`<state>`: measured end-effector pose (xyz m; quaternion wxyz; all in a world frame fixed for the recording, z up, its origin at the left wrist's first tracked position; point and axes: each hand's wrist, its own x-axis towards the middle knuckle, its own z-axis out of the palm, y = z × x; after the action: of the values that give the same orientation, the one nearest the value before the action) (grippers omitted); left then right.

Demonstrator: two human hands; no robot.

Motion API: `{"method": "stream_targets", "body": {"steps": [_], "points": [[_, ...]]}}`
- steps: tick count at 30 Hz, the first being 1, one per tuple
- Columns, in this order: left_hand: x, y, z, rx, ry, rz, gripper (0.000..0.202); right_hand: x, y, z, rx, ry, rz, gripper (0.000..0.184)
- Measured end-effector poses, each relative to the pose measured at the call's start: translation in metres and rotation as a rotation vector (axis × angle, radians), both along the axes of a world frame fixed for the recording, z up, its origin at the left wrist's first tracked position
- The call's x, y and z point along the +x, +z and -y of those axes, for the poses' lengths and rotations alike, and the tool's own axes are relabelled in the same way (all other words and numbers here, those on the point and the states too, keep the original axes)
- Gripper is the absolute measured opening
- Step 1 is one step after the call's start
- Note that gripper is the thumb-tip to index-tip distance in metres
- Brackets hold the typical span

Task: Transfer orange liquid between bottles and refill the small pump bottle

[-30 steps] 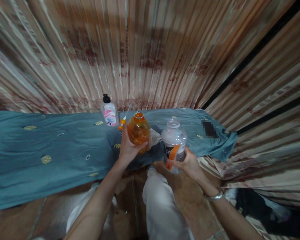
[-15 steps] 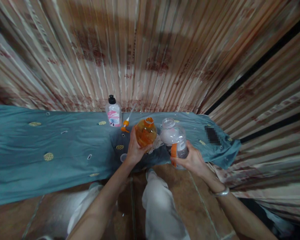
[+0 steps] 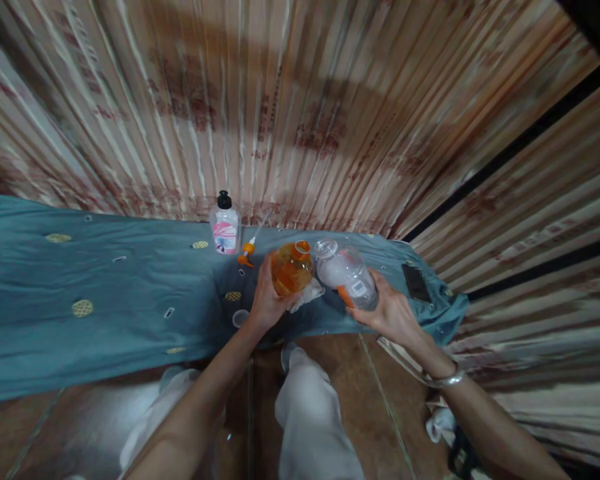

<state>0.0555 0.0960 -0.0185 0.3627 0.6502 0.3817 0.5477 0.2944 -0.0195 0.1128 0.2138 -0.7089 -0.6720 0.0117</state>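
My left hand [image 3: 270, 293] is wrapped round an orange see-through bottle [image 3: 291, 272], whose uncapped mouth leans to the right. In my right hand [image 3: 387, 307] is a clear plastic bottle [image 3: 347, 270] with an orange and white label. It tilts left, so its open neck comes close to the orange bottle's mouth; I cannot tell whether they touch. An orange pump top [image 3: 247, 252] with a long thin tube lies just left of the orange bottle. Beneath the two bottles is a crumpled white tissue [image 3: 307, 294], partly hidden. A small clear round cap [image 3: 241, 318] rests near my left wrist.
A clear bottle with a black top and pink label [image 3: 225, 223] stands at the back of the teal cloth-covered surface [image 3: 130, 287]. A dark phone [image 3: 417, 282] lies on the right. Pleated curtains [image 3: 260, 100] hang behind and along the right side.
The clear bottle in my right hand has tipped further left, bringing its neck nearer the orange bottle's mouth. My left hand keeps its hold. The view has shifted slightly.
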Motion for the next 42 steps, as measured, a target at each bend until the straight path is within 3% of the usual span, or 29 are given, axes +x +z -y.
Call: {"method": "stream_targets", "body": {"steps": [9,19,26,42], "points": [[-0.001,0.0,0.0,0.015,-0.02,0.036,0.117,0.012,0.005,-0.003,0.052,0.029,0.13,0.092],[0.0,0.006,0.002,0.021,0.019,-0.026,0.119,0.018,0.021,-0.005,0.088,0.138,0.246,0.089],[0.001,0.009,0.001,0.021,-0.023,-0.029,0.119,0.021,0.029,-0.004,0.12,0.182,0.311,0.088],[0.007,0.014,-0.005,-0.012,-0.042,-0.106,0.133,0.034,0.036,-0.003,0.081,0.17,0.341,0.088]]}}
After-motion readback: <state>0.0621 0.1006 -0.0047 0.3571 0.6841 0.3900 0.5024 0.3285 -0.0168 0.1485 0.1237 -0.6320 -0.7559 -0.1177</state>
